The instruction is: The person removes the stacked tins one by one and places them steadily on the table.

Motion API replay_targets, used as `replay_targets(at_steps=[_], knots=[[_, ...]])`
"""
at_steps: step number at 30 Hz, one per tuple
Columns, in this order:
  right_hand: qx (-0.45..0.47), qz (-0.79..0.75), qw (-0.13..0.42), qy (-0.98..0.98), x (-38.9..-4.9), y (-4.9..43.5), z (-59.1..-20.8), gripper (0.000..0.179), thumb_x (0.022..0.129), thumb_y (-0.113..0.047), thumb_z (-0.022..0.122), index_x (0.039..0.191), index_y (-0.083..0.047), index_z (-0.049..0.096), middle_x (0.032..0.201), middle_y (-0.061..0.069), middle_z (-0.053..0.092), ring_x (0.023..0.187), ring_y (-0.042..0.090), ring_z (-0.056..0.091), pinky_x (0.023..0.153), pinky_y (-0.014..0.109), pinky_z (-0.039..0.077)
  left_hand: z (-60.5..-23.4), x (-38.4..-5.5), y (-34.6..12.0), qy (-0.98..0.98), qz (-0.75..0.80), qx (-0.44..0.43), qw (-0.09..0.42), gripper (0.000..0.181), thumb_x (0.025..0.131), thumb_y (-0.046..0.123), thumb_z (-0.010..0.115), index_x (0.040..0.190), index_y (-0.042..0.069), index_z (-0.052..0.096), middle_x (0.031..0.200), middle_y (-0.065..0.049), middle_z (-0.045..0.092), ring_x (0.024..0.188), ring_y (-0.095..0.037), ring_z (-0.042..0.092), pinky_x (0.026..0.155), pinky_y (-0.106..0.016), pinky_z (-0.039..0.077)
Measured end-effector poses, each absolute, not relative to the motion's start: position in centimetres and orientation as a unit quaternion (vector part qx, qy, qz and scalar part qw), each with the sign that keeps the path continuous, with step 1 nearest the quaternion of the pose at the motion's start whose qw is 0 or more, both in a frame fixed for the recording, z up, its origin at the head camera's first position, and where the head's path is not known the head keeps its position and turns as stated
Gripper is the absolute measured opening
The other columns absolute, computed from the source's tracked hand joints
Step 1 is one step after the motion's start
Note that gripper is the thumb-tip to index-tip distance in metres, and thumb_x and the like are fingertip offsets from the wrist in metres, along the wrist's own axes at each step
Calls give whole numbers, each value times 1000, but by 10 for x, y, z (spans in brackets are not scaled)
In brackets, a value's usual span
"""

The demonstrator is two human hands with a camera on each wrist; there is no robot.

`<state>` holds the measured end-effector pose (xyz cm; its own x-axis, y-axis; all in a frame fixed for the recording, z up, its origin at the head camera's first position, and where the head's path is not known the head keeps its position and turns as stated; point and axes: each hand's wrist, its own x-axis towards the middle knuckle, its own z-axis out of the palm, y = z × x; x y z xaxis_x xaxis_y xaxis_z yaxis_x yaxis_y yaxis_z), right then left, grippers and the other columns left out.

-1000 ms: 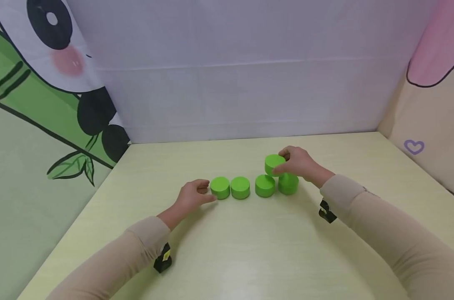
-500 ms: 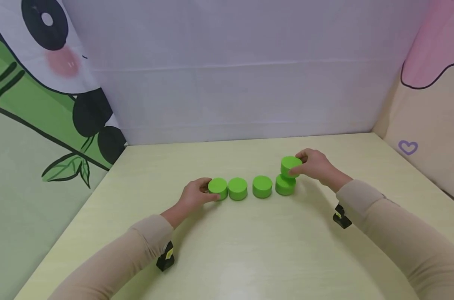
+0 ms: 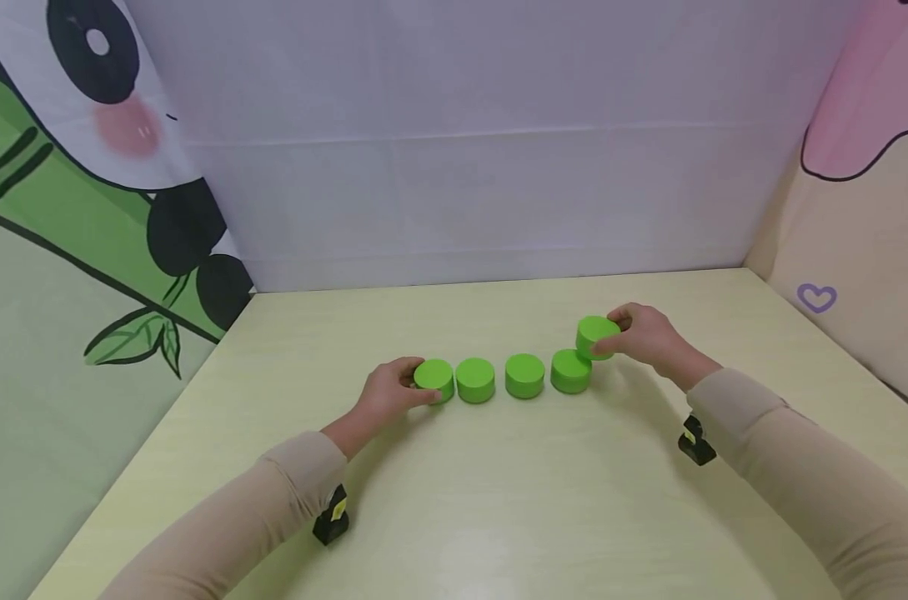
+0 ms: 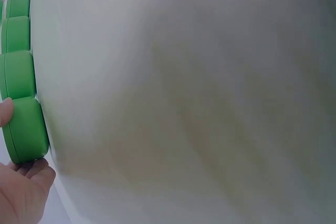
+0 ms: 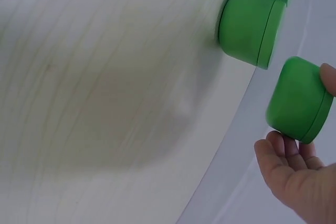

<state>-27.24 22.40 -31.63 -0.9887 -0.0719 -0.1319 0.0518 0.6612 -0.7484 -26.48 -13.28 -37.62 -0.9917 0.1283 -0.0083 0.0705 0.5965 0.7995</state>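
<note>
Several small green round containers, each with a seam line near its top like a lid, stand in a row on the table. My left hand [image 3: 388,392] holds the leftmost container [image 4: 27,129] between thumb and fingers at the row's left end. My right hand [image 3: 646,337] pinches another green container [image 5: 299,100] by its side, raised off the table. In the head view this raised container overlaps the back of the rightmost standing container [image 3: 571,372]. Two more containers, a left-middle one [image 3: 475,381] and a right-middle one [image 3: 524,376], stand between.
The pale wooden table [image 3: 454,500] runs back to a plain light cloth wall [image 3: 484,183]. Printed side panels flank it, with a panda and bamboo picture [image 3: 123,142] at left. A black wrist camera [image 3: 331,518] hangs under the left sleeve, and another black wrist camera [image 3: 697,442] under the right.
My right hand has carried its container to the right, from above the gap between the two rightmost standing containers to beyond the last one. My left hand has closed around the leftmost container.
</note>
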Motion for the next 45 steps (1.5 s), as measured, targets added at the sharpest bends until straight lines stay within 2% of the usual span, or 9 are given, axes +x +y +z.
replay_targets(at_steps=[12,21,45], knots=[[0,-405,73,911,-269,239,-325,66,77,-21,71,126,9,40,118,22,47,102,30,48,83,34,45,-375,-262,-140,894,444,46,32,61,73,16,80,126,2,54,121,-13,61,107,-24,60,93,-38,49],[2,-400,83,913,-264,246,-331,68,77,-20,71,127,12,38,119,25,47,104,32,48,88,40,46,-374,-258,-146,893,448,44,26,57,73,14,79,124,2,56,117,-13,63,103,-23,61,91,-37,50],[12,-391,110,914,-262,247,-348,68,75,-18,73,125,11,38,122,26,45,105,34,46,91,44,44,-376,-256,-150,893,447,46,26,57,73,15,79,124,2,56,117,-13,62,103,-23,61,87,-35,52]])
